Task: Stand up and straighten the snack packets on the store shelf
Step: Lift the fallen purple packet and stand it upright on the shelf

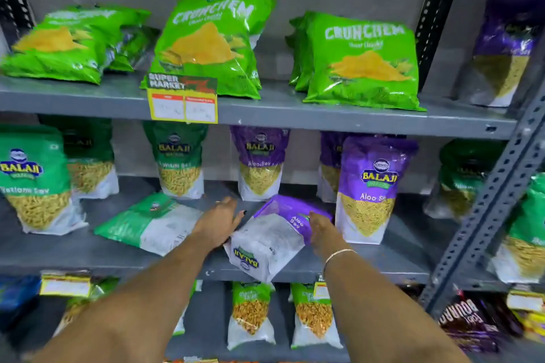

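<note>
Fingers (228, 209) of both hands flank toppled "Aloo Sev" packet (274, 237).

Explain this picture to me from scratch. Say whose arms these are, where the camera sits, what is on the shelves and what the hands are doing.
There is no machine here. The one picture comes from a camera worn on a person's head, looking forward and down, so the two bare arms reaching in from below are the wearer's own.

They face a grey metal store shelf. The top level holds green Crunchem bags. The middle level holds standing green and purple Balaji packets, plus two fallen ones: a green packet lying flat, untouched, and a purple Aloo Sev packet lying tipped over at the shelf's front edge.

The left hand rests open against that purple packet's left side; the right hand is against its right side. Neither has clearly closed around it yet.
</note>
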A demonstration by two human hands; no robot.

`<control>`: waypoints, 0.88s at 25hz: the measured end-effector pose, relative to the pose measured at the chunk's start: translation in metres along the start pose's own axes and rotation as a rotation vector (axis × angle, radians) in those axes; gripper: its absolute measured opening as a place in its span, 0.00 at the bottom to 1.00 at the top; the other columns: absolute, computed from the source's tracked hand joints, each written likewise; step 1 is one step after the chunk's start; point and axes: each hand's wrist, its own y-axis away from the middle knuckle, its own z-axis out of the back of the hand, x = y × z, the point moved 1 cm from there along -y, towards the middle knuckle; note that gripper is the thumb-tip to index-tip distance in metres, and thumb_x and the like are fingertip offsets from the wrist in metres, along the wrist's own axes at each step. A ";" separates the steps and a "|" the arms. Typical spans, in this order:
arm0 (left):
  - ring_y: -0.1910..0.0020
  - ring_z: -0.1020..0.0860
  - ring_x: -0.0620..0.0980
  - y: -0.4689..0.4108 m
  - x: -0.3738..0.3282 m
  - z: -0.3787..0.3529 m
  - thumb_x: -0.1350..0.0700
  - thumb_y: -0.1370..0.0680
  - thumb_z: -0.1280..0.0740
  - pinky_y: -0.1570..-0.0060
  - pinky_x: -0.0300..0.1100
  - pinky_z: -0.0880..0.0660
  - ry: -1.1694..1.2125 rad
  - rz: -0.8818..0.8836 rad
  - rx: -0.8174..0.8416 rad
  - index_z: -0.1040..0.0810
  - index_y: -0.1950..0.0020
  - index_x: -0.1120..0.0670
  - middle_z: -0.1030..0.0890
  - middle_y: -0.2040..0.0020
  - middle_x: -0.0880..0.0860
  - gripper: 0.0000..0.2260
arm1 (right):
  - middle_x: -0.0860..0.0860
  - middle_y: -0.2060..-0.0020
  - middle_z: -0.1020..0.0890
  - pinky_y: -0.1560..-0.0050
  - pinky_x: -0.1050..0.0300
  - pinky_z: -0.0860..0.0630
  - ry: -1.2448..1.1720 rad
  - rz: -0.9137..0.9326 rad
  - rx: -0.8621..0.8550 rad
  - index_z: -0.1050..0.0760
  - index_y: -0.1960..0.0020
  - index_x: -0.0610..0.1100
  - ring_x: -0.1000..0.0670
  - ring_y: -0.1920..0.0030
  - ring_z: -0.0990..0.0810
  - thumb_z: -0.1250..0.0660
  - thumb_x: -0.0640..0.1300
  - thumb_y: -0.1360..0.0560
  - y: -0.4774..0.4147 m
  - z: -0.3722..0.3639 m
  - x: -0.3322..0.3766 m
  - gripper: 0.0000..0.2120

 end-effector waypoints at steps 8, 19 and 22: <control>0.47 0.21 0.56 -0.020 -0.010 -0.036 0.52 0.21 0.39 0.72 0.35 0.26 0.813 0.501 0.537 0.29 0.35 0.56 0.22 0.44 0.62 0.16 | 0.48 0.68 0.20 0.75 0.62 0.23 -0.075 -0.211 0.345 0.22 0.56 0.45 0.50 0.76 0.22 0.33 0.43 0.28 -0.032 -0.018 -0.037 0.03; 0.57 0.23 0.48 -0.044 0.014 -0.025 0.58 0.27 0.30 0.50 0.44 0.23 0.842 0.429 0.859 0.25 0.58 0.56 0.21 0.59 0.51 0.05 | 0.51 0.76 0.17 0.63 0.55 0.21 0.049 -0.199 0.420 0.19 0.67 0.43 0.53 0.75 0.18 0.29 0.36 0.32 -0.034 -0.008 0.012 0.07; 0.47 0.25 0.50 -0.052 0.010 -0.028 0.62 0.29 0.28 0.46 0.45 0.25 0.786 0.337 0.709 0.25 0.48 0.55 0.21 0.50 0.52 0.13 | 0.55 0.78 0.19 0.73 0.64 0.25 0.109 0.075 0.367 0.22 0.62 0.39 0.59 0.78 0.23 0.29 0.28 0.33 -0.032 -0.018 0.033 0.07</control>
